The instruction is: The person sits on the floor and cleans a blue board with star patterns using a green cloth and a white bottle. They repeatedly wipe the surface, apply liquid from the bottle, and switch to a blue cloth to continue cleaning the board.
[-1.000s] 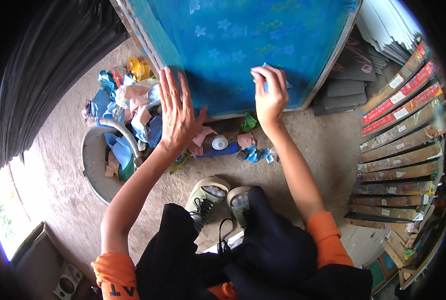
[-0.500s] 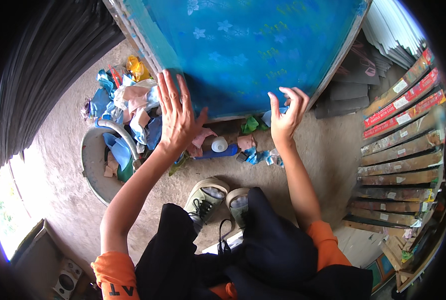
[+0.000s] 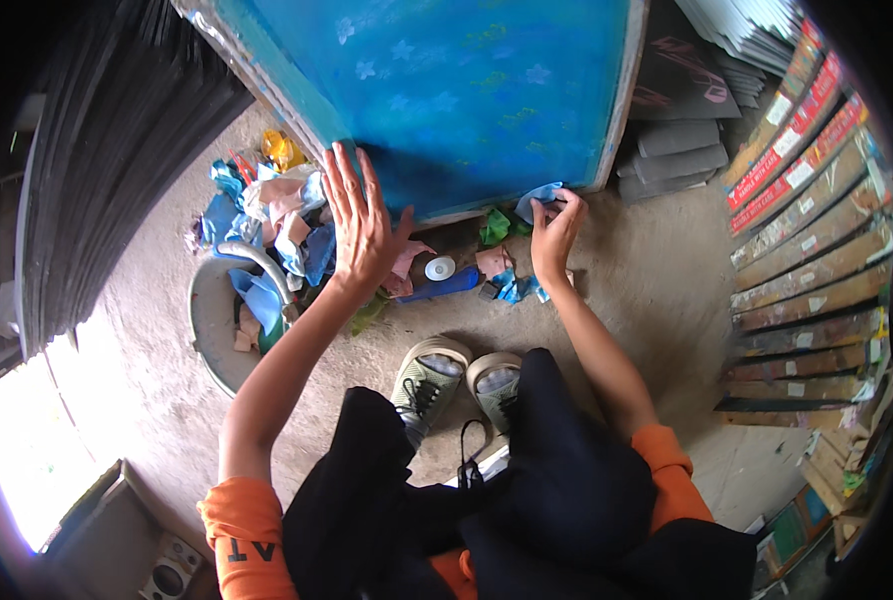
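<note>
A blue printing screen [image 3: 486,110] with pale flower marks leans in front of me in its worn wooden frame. My left hand [image 3: 364,230] lies open with fingers stretched at the frame's lower left corner. By the lower right corner, my right hand [image 3: 556,235] pinches a blue cloth [image 3: 536,202] between thumb and fingers, against the bottom of the screen. Green scraps [image 3: 494,228] lie on the floor just left of that hand. Between my hands are a white round-topped object [image 3: 439,268] and a flat blue piece [image 3: 446,286].
Rags and scraps [image 3: 286,215] pile up left of the screen, beside a grey bucket [image 3: 206,330] holding more scraps. Dark sheets [image 3: 116,180] stand stacked at far left. Wooden frames [image 3: 816,270] line the right side, with grey sheets [image 3: 676,160] near the screen. My shoes [image 3: 431,375] are below.
My right hand has moved down and inward, and its fingers have closed on the blue cloth. My left hand stays at the frame's corner. The whole view has shifted slightly.
</note>
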A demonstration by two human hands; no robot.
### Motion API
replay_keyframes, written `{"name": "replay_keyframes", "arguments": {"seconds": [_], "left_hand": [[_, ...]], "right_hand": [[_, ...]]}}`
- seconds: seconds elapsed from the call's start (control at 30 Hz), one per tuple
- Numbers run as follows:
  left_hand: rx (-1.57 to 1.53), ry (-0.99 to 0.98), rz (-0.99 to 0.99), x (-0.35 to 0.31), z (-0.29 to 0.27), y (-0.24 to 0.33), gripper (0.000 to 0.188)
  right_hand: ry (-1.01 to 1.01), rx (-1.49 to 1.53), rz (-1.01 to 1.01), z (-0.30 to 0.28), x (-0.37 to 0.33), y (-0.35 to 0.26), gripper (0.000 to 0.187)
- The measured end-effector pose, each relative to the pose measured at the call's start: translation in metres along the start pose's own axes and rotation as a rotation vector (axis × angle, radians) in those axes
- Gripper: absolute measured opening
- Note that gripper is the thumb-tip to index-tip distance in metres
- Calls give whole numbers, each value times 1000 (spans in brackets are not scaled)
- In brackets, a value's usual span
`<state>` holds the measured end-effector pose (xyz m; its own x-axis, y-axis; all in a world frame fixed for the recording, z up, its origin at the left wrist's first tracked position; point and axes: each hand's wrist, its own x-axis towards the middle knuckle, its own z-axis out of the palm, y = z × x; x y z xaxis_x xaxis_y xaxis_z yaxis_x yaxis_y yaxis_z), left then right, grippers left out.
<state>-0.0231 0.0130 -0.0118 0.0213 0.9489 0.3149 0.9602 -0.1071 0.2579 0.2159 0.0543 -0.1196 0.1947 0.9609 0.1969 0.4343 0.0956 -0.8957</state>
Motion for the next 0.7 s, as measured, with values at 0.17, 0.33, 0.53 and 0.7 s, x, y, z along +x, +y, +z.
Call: {"name": "replay_keyframes", "arguments": {"seconds": [0.17,0.33,0.53,0.7], "left_hand": [[-19,-19,-17,-8,-9,-2,94],[-27,-82,-33,-13,-11,-3,93],[-41,-75,-51,-13,-7,-5,89],[-39,-64,-50,-15,-4,-10,87]], "right_hand": [[6,-21,-112,-2,8,-6,12],[56,-71,-544,4,24,-56,15],[98,-282,-694,27,54,-72,21],[205,-273,-680,45,56,-71,19]]}}
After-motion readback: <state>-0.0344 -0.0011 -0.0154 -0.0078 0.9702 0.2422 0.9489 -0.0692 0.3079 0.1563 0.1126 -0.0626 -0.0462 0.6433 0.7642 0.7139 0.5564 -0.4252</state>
